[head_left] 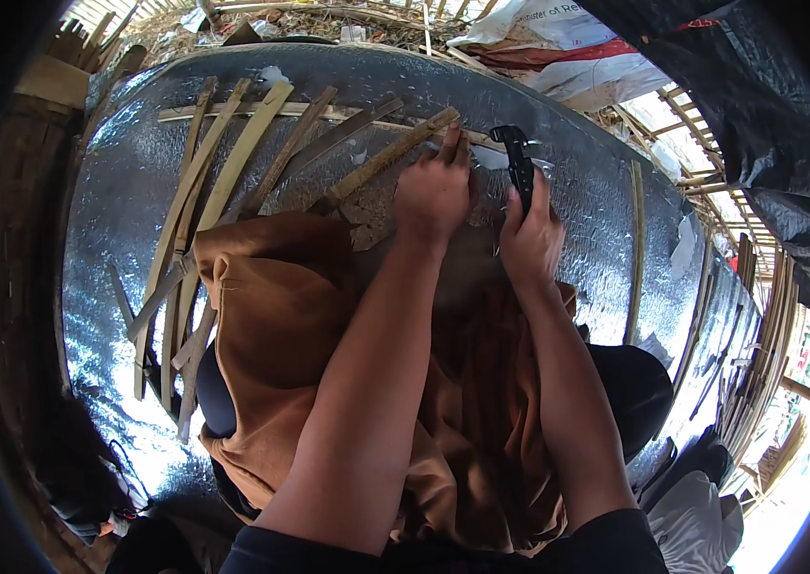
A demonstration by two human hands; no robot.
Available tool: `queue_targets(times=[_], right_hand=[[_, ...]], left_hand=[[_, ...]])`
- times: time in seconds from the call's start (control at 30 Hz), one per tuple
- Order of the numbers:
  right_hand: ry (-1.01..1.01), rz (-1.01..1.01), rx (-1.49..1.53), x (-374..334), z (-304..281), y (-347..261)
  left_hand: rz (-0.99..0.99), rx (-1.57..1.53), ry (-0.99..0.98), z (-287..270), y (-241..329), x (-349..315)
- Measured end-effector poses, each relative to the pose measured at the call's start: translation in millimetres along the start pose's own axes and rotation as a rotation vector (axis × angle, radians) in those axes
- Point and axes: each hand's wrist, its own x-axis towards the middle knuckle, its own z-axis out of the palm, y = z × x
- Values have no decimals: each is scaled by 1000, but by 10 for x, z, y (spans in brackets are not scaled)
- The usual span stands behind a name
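My left hand (434, 191) grips the near end of a bamboo strip (388, 159) that slants up to the right across the silver mat (128, 191). Beside it, my right hand (531, 239) is closed around the handle of a black knife (520, 163), whose blade end points away from me, close to the strip's far tip. Both forearms reach out over a brown cloth (281, 306) spread across my lap.
Several split bamboo strips (223, 182) lie fanned on the mat to my left, and one thin strip (634, 249) lies on the right. Bundles of bamboo slats (759, 354) stack at the far right. White sacks (568, 48) and a dark tarp (768, 115) sit behind.
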Motion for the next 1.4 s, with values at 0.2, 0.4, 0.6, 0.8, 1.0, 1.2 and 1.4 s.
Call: queue_targets(times=[0.2, 0.4, 0.6, 0.8, 1.0, 1.2, 1.4], right_hand=[[26, -36, -14, 3, -87, -79], [-113, 17, -163, 44, -90, -106], [57, -71, -52, 34, -81, -75], [147, -81, 57, 42, -19, -29], [87, -121, 29, 40, -22, -71], [165, -175, 70, 24, -60, -25], [62, -89, -5, 26, -41, -21]], left_hand=[[-1, -26, -34, -23, 10, 1], [22, -40, 4, -24, 7, -4], [25, -41, -19, -32, 25, 12], [36, -20, -33, -50, 27, 19], [27, -2, -14, -19, 8, -9], [18, -11, 4, -14, 5, -7], [16, -9, 29, -11, 15, 9]])
